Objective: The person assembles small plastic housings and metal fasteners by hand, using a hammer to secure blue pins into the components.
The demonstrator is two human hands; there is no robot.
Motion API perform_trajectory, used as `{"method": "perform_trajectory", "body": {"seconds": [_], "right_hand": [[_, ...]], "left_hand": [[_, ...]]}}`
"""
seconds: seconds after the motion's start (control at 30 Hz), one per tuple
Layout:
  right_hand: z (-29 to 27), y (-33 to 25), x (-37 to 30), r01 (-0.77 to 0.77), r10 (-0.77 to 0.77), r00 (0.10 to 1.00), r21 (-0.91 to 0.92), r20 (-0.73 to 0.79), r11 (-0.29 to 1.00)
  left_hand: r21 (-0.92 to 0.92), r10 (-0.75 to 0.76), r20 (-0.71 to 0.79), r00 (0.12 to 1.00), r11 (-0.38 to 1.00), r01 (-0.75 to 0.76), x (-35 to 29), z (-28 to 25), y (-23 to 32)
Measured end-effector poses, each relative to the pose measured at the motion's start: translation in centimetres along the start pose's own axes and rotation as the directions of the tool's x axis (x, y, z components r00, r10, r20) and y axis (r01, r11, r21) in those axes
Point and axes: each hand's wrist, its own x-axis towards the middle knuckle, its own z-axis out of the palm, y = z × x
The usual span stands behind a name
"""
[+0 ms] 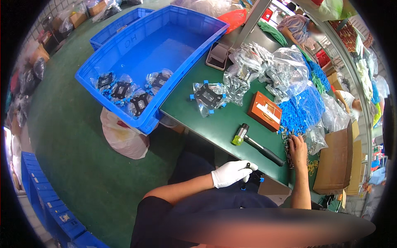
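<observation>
My left hand [232, 173], in a white glove, is closed on a black bracket [248, 166] with blue clips, low in front of my body at the table edge. Much of that bracket is hidden by the glove and dark clothing. My bare right hand [298, 149] reaches into a pile of small metal pins or screws [286, 142], fingers curled down; whatever they pinch cannot be made out. Just left of it lies a mallet [260, 145] with a black handle and a yellow-green face. Another black bracket with blue corner clips [209, 96] rests on clear plastic at the table's far left.
The green table [186, 111] also bears a brown box [265, 111], loose blue clips [295, 111], clear bags [285, 68] and a grey tray [218, 56]. A cardboard box [334, 165] stands right. A large blue bin [136, 53] holds several bagged brackets. People sit beyond.
</observation>
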Motion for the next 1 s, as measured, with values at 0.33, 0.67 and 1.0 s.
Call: {"method": "perform_trajectory", "body": {"seconds": [0.33, 0.67, 1.0], "right_hand": [[-0.9, 0.8, -1.9, 0.015, 0.074, 0.971, 0.366, -0.228, 0.931], [-5.3, -11.8, -7.3, -0.218, -0.159, 0.955, 0.956, 0.251, 0.198], [-2.2, -12.7, -11.6, 0.066, -0.288, 0.956, 0.92, 0.052, 0.386]], "left_hand": [[-0.009, -0.103, 0.01, 0.995, 0.995, 0.103, -0.8, 0.1, 0.6], [0.599, -0.022, -0.18, 0.983, 0.791, 0.127, 0.2, 1.9, 4.2], [0.884, 0.123, -0.075, 0.99, 0.467, 0.009, -0.1, 4.2, 3.6]]}}
